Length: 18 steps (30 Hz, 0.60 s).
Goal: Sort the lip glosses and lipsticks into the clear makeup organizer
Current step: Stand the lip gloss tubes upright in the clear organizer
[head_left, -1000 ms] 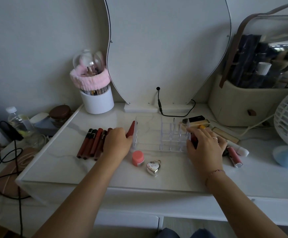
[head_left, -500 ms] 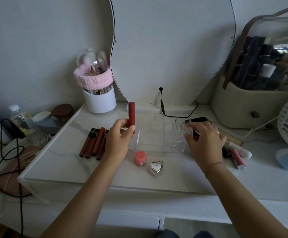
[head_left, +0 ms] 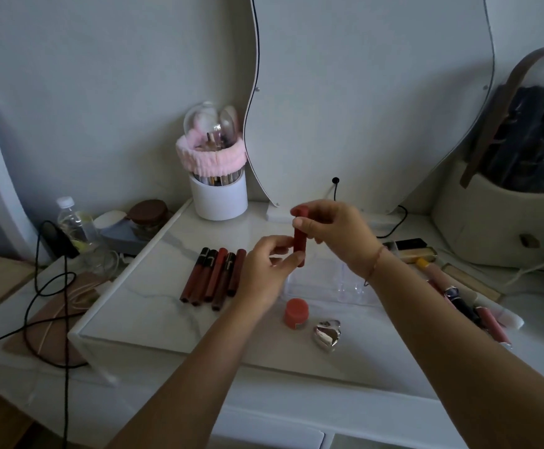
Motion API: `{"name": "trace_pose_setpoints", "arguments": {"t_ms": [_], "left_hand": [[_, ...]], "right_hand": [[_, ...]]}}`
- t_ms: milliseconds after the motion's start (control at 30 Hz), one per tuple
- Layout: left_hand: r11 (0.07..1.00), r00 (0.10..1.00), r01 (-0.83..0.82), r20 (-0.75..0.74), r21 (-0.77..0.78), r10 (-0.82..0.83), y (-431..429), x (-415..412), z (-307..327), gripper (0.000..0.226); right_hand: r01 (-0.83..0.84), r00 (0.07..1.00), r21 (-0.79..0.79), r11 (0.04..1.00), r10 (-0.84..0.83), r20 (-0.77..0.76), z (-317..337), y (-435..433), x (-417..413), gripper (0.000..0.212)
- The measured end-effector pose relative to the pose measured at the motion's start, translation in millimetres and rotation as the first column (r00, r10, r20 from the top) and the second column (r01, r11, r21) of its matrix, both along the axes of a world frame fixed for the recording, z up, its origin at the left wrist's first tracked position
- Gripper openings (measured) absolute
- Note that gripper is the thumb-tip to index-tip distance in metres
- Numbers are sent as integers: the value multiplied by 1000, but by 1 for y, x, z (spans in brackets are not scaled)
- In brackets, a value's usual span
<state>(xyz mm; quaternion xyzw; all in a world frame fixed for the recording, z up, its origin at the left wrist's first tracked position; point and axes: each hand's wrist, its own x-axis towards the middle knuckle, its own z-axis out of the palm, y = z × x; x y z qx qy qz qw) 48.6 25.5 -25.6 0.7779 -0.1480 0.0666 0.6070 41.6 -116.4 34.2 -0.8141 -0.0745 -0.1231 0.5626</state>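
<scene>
Tube: a red lip tube point(head_left: 299, 243) is held upright, probably for lowering into a slot.
Lower end: pinched by the left hand point(head_left: 264, 275).
Upper part: gripped by the right hand point(head_left: 338, 231).
Beneath the grip: the clear organizer point(head_left: 322, 285) is set.
Left of the grip: a row of tubes point(head_left: 214, 278) is laid out unsorted.

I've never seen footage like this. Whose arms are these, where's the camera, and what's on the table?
No machine here: these are a person's bare arms, filmed by one camera worn on the head, looking down. The left hand pinches the lower end of a red lip tube; the right hand grips its top, holding it upright near the clear organizer. On the white tabletop lie five lip glosses in a row, a coral pot, a silver heart-shaped case, and more tubes at the right.
</scene>
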Motion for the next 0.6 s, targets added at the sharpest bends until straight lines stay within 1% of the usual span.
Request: {"name": "trace_pose_setpoints", "arguments": {"t_ms": [100,167,233,333,433,533,600], "left_hand": [[1000,999,14,-30,-19,-14,5,-1,-4,46],[1000,996,25,-90,1,-25,9,-1,-8,49],[998,991,34,-131,44,-28,12,-4,-12,43],[994,993,37,-116,103,-25,13,-7,-14,36],[993,995,25,-96,119,-14,12,-9,-15,33],[989,998,-19,-52,146,27,11,-11,-20,30],[990,998,-33,-43,138,39,11,-14,-23,29]], "right_hand": [[33,999,1,999,-33,-11,-1,-6,7,22],[63,998,-12,998,-63,-26,-2,-10,12,19],[86,995,-62,994,-89,-46,-6,-14,17,17],[115,990,-130,985,-124,-65,-14,-19,23,19],[128,989,-136,982,-137,-63,-18,-21,25,20],[108,991,-136,985,-117,-66,-17,-20,25,19],[90,992,-162,983,-102,-68,-17,-18,25,20]]}}
